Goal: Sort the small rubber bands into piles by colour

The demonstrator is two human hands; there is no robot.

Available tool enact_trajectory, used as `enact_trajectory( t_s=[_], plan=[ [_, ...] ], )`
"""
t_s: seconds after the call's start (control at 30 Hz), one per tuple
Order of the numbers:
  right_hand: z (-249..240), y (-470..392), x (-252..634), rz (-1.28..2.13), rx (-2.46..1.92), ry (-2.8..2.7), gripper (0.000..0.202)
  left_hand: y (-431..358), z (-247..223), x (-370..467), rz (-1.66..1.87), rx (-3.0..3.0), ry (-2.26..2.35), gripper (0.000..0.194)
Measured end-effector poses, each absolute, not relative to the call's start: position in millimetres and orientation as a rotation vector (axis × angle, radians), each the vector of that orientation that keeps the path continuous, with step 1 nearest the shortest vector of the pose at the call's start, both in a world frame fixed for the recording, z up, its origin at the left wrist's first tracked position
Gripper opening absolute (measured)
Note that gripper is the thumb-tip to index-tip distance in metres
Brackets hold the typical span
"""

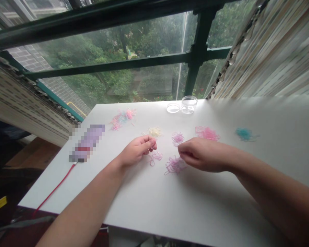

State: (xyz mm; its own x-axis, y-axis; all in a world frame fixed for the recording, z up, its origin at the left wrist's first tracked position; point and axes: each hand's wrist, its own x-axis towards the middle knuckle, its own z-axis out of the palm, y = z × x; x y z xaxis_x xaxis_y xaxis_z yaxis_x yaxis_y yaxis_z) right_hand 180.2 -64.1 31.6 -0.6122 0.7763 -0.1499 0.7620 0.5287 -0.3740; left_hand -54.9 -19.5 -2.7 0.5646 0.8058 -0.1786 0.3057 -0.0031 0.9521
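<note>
White and smooth surface [144, 202] under a green-framed window [118, 79], right edge cut off by the frame. Left of the middle, left hand [139, 151], thumb pressed together with curled forefinger; cannot tell whether pinching a band or not. Just under the fingertips, toward the near edge, a loose pink-purple pile [157, 156] of thin bands. Farther right, right hand [201, 154], back side up, fingertips hidden below the knuckles; cannot tell whether together or apart, nor whether holding anything. Beside this hand, toward the near edge, a larger purple pile [174, 165]; toward the far edge, a smaller purple pile [177, 138]. Beyond the left hand, a pale yellow pile [155, 131]; beyond the right, a pink pile [208, 133], perhaps partly covered. Well apart toward the right edge, a teal pile [244, 134]. Near the far left corner, a mixed pile [123, 117], single bands hard to distinguish. At the far edge, a clear cup [189, 103] beside a clear round dish [173, 108]. Along the left edge, a purple object [90, 140], hidden by pixels, and a red cable [57, 185], going out of sight over the near edge.
</note>
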Motion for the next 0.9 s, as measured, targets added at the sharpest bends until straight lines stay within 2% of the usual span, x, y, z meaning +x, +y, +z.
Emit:
enact_trajectory(
  t_s=[0.37, 0.53, 0.73, 0.9],
  plan=[
    [9, -59, 156, 0.383, -1.370, -2.408, 0.017, -17, -5, -54, 0.608, 1.543, 1.023, 0.029],
    [-7, -54, 135, 0.355, -1.475, -2.375, 0.020, -12, -5, -63, 0.610, 1.769, 1.102, 0.026],
    [-10, -47, 121, 0.318, -1.589, -2.410, 0.018, -9, 7, -85, 0.332, 2.200, 1.107, 0.018],
    [-12, -46, 114, 0.253, -1.618, -2.440, 0.018, -10, 12, -91, 0.159, 2.293, 1.097, 0.017]
  ],
)
